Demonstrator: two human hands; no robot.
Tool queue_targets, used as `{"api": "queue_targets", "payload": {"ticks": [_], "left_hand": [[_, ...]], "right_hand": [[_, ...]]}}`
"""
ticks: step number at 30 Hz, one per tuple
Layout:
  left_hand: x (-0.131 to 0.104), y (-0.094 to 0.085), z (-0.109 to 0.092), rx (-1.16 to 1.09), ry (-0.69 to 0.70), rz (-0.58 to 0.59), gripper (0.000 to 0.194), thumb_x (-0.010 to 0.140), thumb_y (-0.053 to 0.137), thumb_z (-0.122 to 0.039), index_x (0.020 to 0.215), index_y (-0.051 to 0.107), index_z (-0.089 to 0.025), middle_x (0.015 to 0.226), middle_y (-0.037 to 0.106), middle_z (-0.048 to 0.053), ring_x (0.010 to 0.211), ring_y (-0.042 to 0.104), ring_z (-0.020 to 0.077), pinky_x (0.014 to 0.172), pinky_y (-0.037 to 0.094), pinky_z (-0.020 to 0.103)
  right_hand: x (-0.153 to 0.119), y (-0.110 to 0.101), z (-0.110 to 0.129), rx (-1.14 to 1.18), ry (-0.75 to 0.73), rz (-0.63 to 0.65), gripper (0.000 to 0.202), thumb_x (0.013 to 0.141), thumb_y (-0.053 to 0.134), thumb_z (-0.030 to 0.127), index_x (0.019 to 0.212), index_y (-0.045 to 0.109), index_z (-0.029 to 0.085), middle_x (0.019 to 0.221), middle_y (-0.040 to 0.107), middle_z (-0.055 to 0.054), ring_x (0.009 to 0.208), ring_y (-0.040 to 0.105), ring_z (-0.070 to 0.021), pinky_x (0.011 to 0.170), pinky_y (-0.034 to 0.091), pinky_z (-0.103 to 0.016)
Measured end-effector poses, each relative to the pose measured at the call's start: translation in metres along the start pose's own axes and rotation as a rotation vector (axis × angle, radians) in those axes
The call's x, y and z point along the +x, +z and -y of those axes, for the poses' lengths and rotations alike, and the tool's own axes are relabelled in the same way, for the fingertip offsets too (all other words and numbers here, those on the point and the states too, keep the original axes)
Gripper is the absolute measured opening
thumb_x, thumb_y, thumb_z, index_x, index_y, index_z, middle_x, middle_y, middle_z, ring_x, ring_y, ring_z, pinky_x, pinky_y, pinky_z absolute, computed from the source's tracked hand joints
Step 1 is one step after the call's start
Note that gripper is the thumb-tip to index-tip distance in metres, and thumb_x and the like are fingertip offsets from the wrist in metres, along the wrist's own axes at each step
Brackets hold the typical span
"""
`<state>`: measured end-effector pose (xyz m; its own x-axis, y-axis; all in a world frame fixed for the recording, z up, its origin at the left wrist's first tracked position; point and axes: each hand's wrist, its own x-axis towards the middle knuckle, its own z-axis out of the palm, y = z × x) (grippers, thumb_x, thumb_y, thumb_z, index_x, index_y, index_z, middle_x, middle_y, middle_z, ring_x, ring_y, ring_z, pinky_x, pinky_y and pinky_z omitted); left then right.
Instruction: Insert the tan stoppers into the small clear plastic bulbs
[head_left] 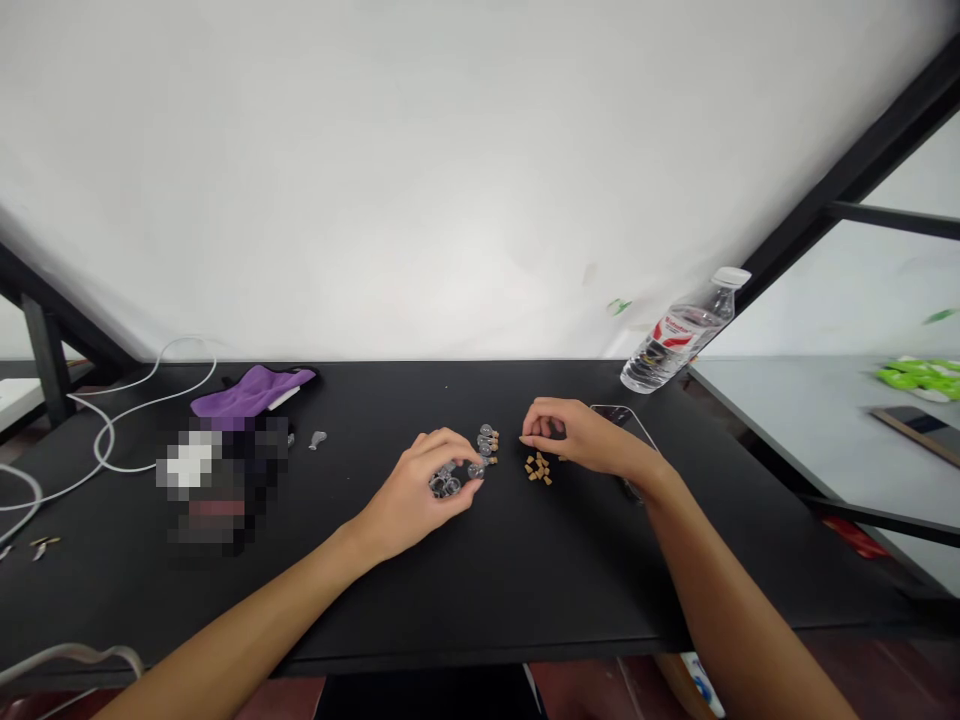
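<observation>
My left hand (420, 488) is closed in a pinch on a small clear glass bottle (475, 470), above the middle of the black table. Several open glass bottles (444, 485) lie beneath and beside its fingers. Just past the fingertips, small round bottles with cork stoppers (486, 441) lie in a column. My right hand (559, 428) hovers to the right with curled fingers, thumb and forefinger together; a tiny brown bit shows at the tips, too small to make out. Below it is a loose pile of small tan corks (538, 468).
A phone (626, 420) lies partly behind my right forearm. A water bottle (675, 335) leans at the back right. A purple cloth (251, 391), white cables (101, 410) and a stray glass piece (318, 438) are on the left. Black frame bars (847, 180) border the right.
</observation>
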<state>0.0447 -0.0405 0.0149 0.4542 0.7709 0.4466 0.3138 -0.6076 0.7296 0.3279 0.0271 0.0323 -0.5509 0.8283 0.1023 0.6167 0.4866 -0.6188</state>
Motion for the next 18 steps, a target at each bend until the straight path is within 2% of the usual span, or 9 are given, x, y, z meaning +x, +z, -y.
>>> {"api": "queue_targets", "payload": {"ticks": [3,7,11,14,18], "left_hand": [[0.002,0.001,0.003,-0.199,-0.057,-0.088,0.015,0.090,0.066,-0.016,0.104,0.070,-0.020,0.106,0.067,0.007,0.092,0.063,0.0181,0.086,0.050,0.033],[0.005,0.001,0.010,-0.412,-0.264,-0.119,0.013,0.091,0.070,-0.023,0.103,0.070,-0.017,0.097,0.069,0.007,0.087,0.065,0.0179,0.078,0.051,0.030],[0.006,-0.002,0.013,-0.562,-0.413,-0.149,0.020,0.088,0.076,-0.030,0.103,0.072,-0.016,0.093,0.072,0.007,0.091,0.068,0.0194,0.083,0.053,0.030],[0.006,-0.004,0.011,-0.618,-0.444,-0.140,0.025,0.087,0.078,-0.033,0.105,0.075,-0.016,0.094,0.074,0.008,0.094,0.070,0.0206,0.088,0.054,0.031],[0.005,-0.005,0.011,-0.653,-0.471,-0.096,0.029,0.088,0.078,-0.036,0.111,0.077,-0.017,0.095,0.077,0.008,0.094,0.072,0.0203,0.085,0.055,0.029]], "right_hand": [[0.001,0.005,0.018,0.134,-0.051,-0.046,0.022,0.094,0.067,0.040,0.087,0.068,0.019,0.085,0.069,-0.004,0.074,0.059,-0.0171,0.072,0.048,-0.031],[0.003,0.020,0.039,0.308,-0.095,-0.072,0.020,0.094,0.068,0.039,0.091,0.068,0.019,0.089,0.071,-0.004,0.079,0.062,-0.0178,0.076,0.051,-0.032],[0.006,0.034,0.051,0.425,-0.112,-0.110,0.020,0.093,0.070,0.038,0.093,0.070,0.019,0.091,0.072,-0.005,0.083,0.065,-0.0189,0.079,0.054,-0.033],[0.006,0.038,0.054,0.452,-0.118,-0.132,0.019,0.094,0.070,0.038,0.094,0.071,0.019,0.092,0.072,-0.006,0.083,0.066,-0.0196,0.079,0.054,-0.035],[0.006,0.039,0.054,0.451,-0.130,-0.127,0.018,0.094,0.070,0.037,0.094,0.073,0.019,0.092,0.074,-0.006,0.084,0.066,-0.0196,0.079,0.055,-0.035]]}}
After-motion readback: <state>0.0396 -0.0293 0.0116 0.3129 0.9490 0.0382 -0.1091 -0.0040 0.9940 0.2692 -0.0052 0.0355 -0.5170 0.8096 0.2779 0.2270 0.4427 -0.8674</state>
